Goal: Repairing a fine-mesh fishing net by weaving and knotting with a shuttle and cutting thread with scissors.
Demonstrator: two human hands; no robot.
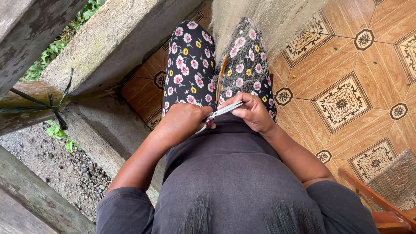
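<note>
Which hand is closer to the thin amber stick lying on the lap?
Right. The right hand lies just below the lower end of the amber stick, over the net. The left hand, with the scissors, sits farther to the stick's left.

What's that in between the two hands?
In the head view, a pair of silver scissors bridges the gap between the left hand and the right hand. Fine netting lies over the lap just beyond.
</note>
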